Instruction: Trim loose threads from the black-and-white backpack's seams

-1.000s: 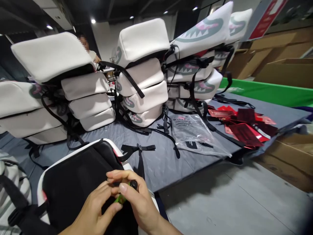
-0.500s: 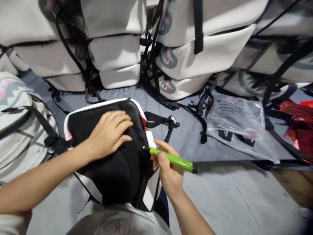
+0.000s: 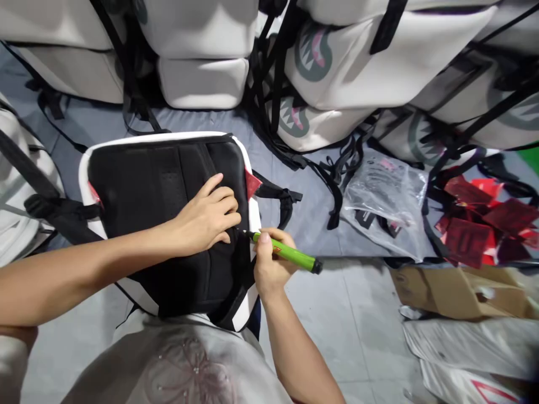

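Note:
A black-backed bag with white edging lies at the table's front edge, against my body. My left hand rests on its black back, fingers apart and pressing the fabric. In my right hand is a green marker pen, its dark tip touching or very near the black fabric just right of my left fingers. A red piece sticks out at the bag's right edge. Black straps extend from that side.
Stacked pale bags line the back of the grey table. Another pale bag sits at the left. A clear plastic bag and red packets lie right. Below is a cardboard box.
The bag appears further left and higher in view as the camera shifted. My left hand is now closer to the marker tip, its fingers more bent. The right hand still holds the marker.

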Tool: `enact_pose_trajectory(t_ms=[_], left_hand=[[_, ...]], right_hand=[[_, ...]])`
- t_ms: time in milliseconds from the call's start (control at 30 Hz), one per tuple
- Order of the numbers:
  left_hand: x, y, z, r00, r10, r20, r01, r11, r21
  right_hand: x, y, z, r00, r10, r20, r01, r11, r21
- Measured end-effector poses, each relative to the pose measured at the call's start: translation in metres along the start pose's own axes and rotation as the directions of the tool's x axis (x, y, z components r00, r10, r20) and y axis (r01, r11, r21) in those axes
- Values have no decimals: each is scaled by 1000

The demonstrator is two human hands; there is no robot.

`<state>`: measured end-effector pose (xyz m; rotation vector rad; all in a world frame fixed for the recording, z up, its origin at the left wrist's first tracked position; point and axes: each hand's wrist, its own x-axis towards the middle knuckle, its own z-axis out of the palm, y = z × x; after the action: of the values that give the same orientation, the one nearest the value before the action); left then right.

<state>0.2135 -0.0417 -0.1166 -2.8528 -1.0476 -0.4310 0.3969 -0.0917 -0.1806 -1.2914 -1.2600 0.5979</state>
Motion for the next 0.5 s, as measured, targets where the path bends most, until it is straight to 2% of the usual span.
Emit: enact_pose_trajectory(t_ms=[200,400,500], left_hand=[[-7,0,7,995,51,-86,-50,999,14],[-12,2,14,995,15,-94,-15,1000,6],[-12,6,14,991,23,-135,-24,1000,-4]], right_hand=[[1,-10,3,998,-37,48,37,999,-11],[3,-11,8,997,-38,68,41,998,-54],[8,-16,6,990,-89,110,95,994,-54]])
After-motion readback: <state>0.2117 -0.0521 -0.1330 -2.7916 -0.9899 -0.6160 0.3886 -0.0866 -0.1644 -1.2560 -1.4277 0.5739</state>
